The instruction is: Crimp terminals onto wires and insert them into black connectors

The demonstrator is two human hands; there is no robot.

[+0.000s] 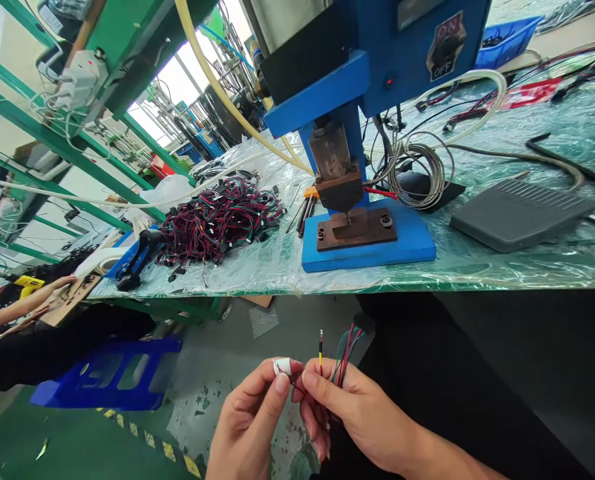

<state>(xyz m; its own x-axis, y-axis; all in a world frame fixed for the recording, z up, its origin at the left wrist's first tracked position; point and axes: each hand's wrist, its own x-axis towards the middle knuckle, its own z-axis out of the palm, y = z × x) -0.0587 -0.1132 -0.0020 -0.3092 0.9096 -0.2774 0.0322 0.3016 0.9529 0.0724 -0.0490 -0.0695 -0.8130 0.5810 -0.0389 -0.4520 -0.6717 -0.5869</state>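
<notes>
Two hands close together over wires, the blue press just beyond them

Nearest to me, the left hand point(250, 427) has its thumb and forefinger pinched on a thin wire point(296, 385); a white piece point(282, 366) sits at that forefinger, a wrap or a label, I can't tell which. Just beside it, fingertips almost meeting, the right hand point(360, 413) grips wires between thumb and curled fingers, probably to keep the strands from splaying. Out of its top rises a yellow-sleeved lead point(320, 357), its metal tip upward and clear of the fingers, apart from the coloured wires point(346, 352) that lean to the right toward a black connector point(364, 325)

Past the hands, at the edge of the worktable point(257, 283), stands the blue press point(370, 257), straight ahead, likely put there to be within easy reach. Beyond the left hand, left of the press, a heap of wire harnesses point(217, 223) lies loose. Beyond the right hand, a grey pedal point(522, 210) rests on the tabletop, and a coiled cable point(422, 177) sits behind the press base, perhaps looped to take up slack. Far to the left of both hands, a co-worker's arm point(27, 307) reaches over the same table
</notes>
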